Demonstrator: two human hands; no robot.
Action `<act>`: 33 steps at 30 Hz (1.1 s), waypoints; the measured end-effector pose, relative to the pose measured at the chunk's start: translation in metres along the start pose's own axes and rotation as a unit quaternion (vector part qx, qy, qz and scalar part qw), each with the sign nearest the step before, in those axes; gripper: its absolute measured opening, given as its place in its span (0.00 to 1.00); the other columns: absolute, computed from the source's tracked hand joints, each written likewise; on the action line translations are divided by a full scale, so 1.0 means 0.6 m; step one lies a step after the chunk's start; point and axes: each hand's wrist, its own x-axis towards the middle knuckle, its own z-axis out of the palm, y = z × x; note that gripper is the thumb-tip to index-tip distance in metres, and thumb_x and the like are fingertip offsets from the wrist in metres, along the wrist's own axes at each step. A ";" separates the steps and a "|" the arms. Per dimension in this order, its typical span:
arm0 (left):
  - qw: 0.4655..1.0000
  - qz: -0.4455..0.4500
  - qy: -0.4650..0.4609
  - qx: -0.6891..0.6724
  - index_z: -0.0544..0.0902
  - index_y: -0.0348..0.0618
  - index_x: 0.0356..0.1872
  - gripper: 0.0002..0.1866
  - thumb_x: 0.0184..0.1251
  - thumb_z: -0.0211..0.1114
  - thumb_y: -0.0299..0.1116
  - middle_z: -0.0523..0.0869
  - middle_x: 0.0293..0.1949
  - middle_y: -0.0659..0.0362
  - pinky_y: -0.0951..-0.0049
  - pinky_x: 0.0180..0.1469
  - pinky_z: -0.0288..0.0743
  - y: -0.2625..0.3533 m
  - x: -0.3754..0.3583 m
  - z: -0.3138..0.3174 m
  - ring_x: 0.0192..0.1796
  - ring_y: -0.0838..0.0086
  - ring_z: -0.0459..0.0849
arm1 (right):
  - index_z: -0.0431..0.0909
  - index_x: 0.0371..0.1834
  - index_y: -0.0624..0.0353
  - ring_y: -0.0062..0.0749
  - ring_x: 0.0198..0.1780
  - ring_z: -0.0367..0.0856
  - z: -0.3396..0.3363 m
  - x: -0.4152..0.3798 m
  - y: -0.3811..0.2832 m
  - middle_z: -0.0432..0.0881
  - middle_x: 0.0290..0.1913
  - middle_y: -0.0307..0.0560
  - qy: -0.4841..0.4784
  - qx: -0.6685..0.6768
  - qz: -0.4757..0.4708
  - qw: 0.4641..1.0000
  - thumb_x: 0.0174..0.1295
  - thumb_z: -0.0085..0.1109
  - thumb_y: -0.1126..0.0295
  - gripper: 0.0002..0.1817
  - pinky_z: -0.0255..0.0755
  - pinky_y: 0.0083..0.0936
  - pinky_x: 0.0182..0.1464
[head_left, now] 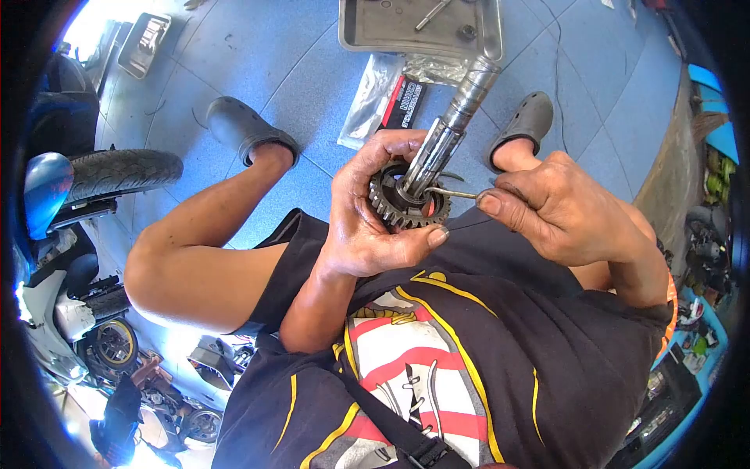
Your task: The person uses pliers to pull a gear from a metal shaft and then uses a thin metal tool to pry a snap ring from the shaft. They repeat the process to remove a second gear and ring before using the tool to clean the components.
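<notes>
My left hand [366, 215] is wrapped round a dark toothed gear [391, 209], thumb along its near edge. Through the gear's centre runs a splined metal shaft [437, 152], tilted up and to the right, its smooth end pointing away from me. Between thumb and curled fingers, my right hand [555, 207] pinches a thin metal pick [457, 193]. The pick's tip reaches the base of the shaft, right at the gear's hub. A bit of red shows inside the gear beside the tip.
On the blue tiled floor ahead stands a metal tray [383, 35] with small parts in it. Just nearer lie plastic bags and a black-and-red chain box [406, 102]. A smaller tray [144, 45] sits far left, beyond a motorcycle tyre [129, 172]. A cable [559, 70] crosses the floor.
</notes>
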 end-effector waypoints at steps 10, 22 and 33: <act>0.998 -0.046 -0.001 -0.035 0.74 0.30 0.56 0.40 0.37 0.79 0.33 0.79 0.43 0.58 0.79 0.49 0.70 0.004 -0.004 0.002 0.45 0.78 0.77 | 0.81 0.27 0.65 0.48 0.20 0.72 -0.005 0.003 0.007 0.74 0.16 0.55 -0.045 0.073 0.017 0.996 0.72 0.50 0.57 0.23 0.67 0.37 0.34; 0.998 -0.038 -0.045 -0.012 0.75 0.30 0.56 0.38 0.36 0.75 0.31 0.80 0.43 0.59 0.81 0.45 0.70 0.004 0.002 0.000 0.43 0.79 0.77 | 0.77 0.23 0.67 0.42 0.19 0.72 -0.012 -0.001 0.010 0.74 0.16 0.52 -0.062 0.084 0.029 0.994 0.72 0.51 0.58 0.24 0.67 0.36 0.28; 0.985 -0.053 -0.041 0.156 0.78 0.32 0.52 0.33 0.36 0.73 0.27 0.79 0.36 0.63 0.81 0.41 0.70 0.014 0.007 -0.009 0.39 0.82 0.76 | 0.77 0.22 0.67 0.44 0.19 0.73 -0.006 -0.012 0.034 0.74 0.15 0.51 -0.029 -0.027 -0.042 0.998 0.71 0.50 0.58 0.24 0.67 0.35 0.28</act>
